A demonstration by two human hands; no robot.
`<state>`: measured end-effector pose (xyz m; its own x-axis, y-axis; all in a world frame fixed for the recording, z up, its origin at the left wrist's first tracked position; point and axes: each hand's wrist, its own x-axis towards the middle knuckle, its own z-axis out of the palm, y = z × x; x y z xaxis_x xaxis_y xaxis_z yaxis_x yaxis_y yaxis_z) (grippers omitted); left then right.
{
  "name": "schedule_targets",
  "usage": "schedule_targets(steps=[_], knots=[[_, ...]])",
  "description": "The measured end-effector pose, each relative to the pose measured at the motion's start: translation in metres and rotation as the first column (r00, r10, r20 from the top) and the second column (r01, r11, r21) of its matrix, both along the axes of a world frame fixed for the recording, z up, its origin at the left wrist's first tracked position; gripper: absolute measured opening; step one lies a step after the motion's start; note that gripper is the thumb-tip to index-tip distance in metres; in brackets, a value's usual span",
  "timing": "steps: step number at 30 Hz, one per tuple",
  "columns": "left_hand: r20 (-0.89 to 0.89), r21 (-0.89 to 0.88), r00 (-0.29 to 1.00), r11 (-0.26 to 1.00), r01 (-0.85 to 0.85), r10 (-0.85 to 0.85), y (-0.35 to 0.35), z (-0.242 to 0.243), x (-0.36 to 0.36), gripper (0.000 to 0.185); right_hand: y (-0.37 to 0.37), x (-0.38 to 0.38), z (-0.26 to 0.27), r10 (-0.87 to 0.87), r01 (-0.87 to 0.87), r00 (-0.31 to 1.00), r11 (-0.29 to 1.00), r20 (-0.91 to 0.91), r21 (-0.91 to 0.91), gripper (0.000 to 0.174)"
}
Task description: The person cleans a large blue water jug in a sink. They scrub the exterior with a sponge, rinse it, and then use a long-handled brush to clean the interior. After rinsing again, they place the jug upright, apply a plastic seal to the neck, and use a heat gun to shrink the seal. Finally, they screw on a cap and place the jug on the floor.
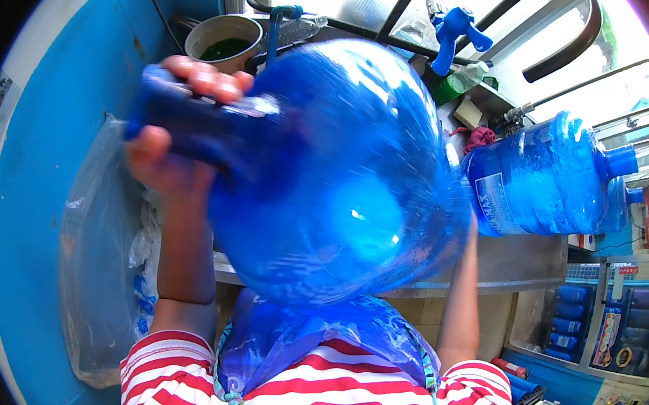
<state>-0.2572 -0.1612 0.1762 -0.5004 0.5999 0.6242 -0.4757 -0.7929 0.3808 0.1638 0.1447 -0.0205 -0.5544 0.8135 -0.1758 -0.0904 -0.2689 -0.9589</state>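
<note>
My left hand grips the neck of a large translucent blue water jug, fingers over the top and thumb below. The jug lies tilted on its side in front of my chest, blurred by motion, and its neck points left. My right forearm reaches up along the jug's far right end. The right hand itself is hidden behind the jug, so its hold cannot be seen. A blue plastic apron with patterned straps hangs over my striped shirt.
Two more blue jugs stand at right, the nearer one labelled. Behind are a blue-handled tap, a curved pipe, a green-liquid bottle and a tub. A metal counter runs below; a clear plastic bag hangs left.
</note>
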Motion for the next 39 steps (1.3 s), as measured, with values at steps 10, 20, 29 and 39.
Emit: schedule_targets(steps=[10, 20, 29, 39], knots=[[0.404, -0.635, 0.880, 0.616, 0.465, -0.248, 0.076, -0.189, 0.002, 0.048, -0.049, -0.001, 0.106, -0.040, 0.026, 0.967, 0.998, -0.250, -0.059, 0.055], [0.728, -0.589, 0.686, 0.528, 0.612, 0.016, 0.150, -0.306, 0.094, 0.055, -0.030, -0.010, 0.169, -0.220, 0.113, 0.929, 0.934, 0.297, 0.338, 0.073], [0.548, -0.799, 0.836, 0.312, 0.513, 0.029, 0.158, -0.332, 0.071, 0.068, 0.026, -0.069, 0.120, -0.211, 0.120, 0.813, 0.973, 0.542, 0.199, 0.083], [0.382, -0.924, 0.918, 0.074, 0.376, 0.104, 0.152, -0.256, 0.056, 0.065, 0.005, -0.128, 0.053, -0.235, -0.054, 0.804, 0.886, 0.546, 0.460, 0.081]])
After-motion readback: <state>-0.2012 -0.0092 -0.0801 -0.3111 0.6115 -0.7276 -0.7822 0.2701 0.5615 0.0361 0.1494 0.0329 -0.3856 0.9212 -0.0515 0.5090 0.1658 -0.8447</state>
